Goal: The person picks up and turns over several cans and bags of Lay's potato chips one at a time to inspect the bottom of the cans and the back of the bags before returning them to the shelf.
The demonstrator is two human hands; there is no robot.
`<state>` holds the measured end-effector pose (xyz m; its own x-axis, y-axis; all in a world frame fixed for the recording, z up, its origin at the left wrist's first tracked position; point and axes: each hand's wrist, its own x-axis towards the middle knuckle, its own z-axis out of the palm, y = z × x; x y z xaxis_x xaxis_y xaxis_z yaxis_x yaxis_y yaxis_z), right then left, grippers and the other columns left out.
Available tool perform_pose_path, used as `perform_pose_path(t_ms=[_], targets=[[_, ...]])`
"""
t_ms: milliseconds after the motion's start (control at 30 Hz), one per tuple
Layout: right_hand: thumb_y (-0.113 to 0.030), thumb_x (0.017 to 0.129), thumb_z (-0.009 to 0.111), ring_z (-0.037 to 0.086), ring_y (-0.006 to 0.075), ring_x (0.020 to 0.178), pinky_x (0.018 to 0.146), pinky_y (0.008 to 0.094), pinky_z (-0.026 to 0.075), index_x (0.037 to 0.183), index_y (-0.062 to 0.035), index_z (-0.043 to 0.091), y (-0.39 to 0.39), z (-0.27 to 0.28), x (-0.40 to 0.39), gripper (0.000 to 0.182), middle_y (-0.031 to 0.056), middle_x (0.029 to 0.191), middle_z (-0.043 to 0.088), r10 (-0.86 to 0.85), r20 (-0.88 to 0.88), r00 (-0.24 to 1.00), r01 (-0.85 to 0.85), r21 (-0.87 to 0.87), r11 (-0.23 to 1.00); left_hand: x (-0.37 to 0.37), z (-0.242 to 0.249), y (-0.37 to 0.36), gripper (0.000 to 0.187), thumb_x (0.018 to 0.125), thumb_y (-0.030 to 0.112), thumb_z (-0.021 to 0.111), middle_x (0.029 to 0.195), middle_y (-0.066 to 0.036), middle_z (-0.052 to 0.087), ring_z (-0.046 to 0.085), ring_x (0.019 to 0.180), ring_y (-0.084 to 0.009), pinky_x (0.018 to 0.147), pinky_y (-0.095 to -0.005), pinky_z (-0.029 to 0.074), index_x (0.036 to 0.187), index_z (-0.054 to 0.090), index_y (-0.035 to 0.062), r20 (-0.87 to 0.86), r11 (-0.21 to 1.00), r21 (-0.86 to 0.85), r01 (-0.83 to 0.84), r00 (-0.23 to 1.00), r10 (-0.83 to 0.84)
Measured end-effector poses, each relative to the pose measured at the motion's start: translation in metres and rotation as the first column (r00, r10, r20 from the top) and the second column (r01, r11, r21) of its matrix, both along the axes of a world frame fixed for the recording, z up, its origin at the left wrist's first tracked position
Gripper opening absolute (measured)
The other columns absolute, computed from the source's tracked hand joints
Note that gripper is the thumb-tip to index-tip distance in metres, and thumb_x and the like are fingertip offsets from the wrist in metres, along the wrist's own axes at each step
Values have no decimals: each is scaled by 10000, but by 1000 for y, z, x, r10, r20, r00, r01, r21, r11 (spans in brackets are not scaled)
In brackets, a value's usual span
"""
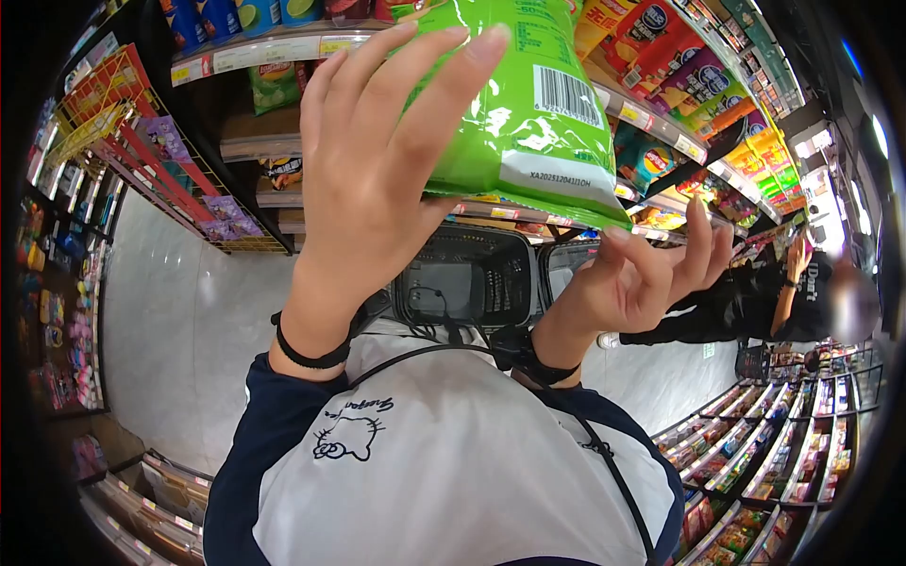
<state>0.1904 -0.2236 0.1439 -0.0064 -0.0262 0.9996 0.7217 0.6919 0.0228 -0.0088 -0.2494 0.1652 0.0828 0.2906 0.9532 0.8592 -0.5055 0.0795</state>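
A shiny green snack bag (505,118) is held up before me, with its barcode and a printed date strip facing my side. My left hand (377,141) grips the bag's left side, fingers spread across its front. At the bag's lower right corner, my right hand (642,278) pinches the edge between thumb and forefinger, and its other fingers stand apart. The top of the bag runs out of view.
A black shopping basket (467,278) is below the bag, with a second basket (566,259) beside it. Stocked snack shelves (651,113) stand ahead. A yellow wire rack (104,123) is at the left. Another person (755,297) is on the right, arm raised toward the shelves.
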Motion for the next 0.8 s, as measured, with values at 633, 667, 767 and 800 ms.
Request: perform_pose_path(t_ms=[633, 667, 767, 800], targets=[[-290, 760, 652, 342, 294, 1184, 1037, 549, 232, 693, -296, 608, 26, -22, 1, 81, 38, 974, 542, 89, -95, 991, -71, 180, 981, 11, 0, 1, 575, 627, 37, 643, 1253, -143, 475, 445, 1138, -333, 959, -430, 312, 1187, 515, 57, -13, 963, -210, -171, 985, 173], [-263, 755, 658, 348, 294, 1180, 1042, 546, 229, 678, -296, 607, 27, -24, -1, 97, 38, 972, 535, 105, -108, 989, -84, 181, 980, 12, 0, 2, 559, 634, 43, 638, 1253, -144, 476, 451, 1132, -329, 958, -435, 311, 1180, 522, 58, -21, 960, -202, -197, 980, 196], [-150, 790, 593, 419, 316, 1112, 955, 524, 271, 631, -176, 539, 32, -27, -5, 170, 89, 1014, 553, 153, -71, 986, -136, 201, 970, 11, -2, 7, 520, 655, 61, 625, 1253, -144, 477, 469, 1115, -316, 956, -445, 309, 1167, 536, 61, -50, 954, -158, -255, 967, 250], [-170, 798, 595, 396, 324, 1143, 966, 524, 286, 659, -175, 550, 31, -30, 1, 146, 111, 1152, 499, 129, 4, 992, -128, 140, 982, 8, -5, 10, 512, 661, 67, 621, 1252, -144, 477, 475, 1109, -312, 955, -448, 308, 1166, 536, 62, -64, 956, -131, -264, 964, 257]])
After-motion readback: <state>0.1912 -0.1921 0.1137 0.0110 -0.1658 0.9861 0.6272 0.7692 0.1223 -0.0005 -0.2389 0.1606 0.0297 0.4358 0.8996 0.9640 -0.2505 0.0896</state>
